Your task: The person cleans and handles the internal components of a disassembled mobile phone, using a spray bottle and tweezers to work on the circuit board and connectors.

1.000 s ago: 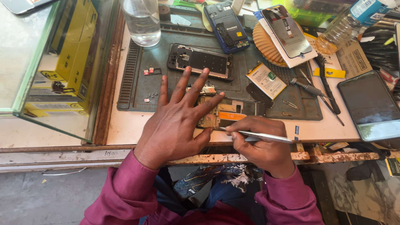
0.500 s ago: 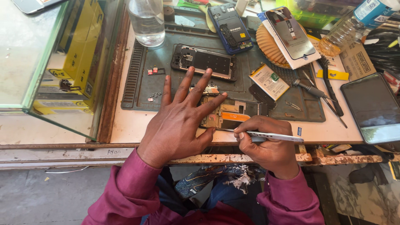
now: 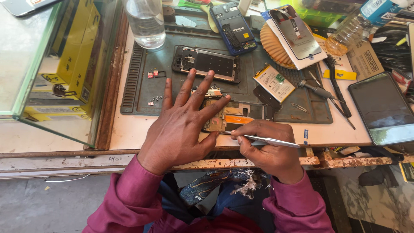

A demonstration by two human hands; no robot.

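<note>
An opened phone body point(image 3: 235, 115) with an orange strip inside lies on the dark work mat point(image 3: 142, 92) near the bench's front edge. My left hand point(image 3: 183, 125) rests flat on its left part, fingers spread and pointing away from me. My right hand point(image 3: 269, 149) grips silver tweezers point(image 3: 269, 140), whose tips point left toward the phone's lower edge. Both sleeves are maroon.
On the mat lie a bare phone frame point(image 3: 207, 63), a blue phone back point(image 3: 233, 28), a flat battery point(image 3: 274, 83), screwdrivers point(image 3: 321, 92) and small red parts point(image 3: 153, 73). A water bottle point(image 3: 145, 21) stands behind. A glass case point(image 3: 51, 69) is left, a dark tablet point(image 3: 381, 108) right.
The view has shifted slightly. Both hands stay on the opened phone, with the tweezers held at nearly the same spot.
</note>
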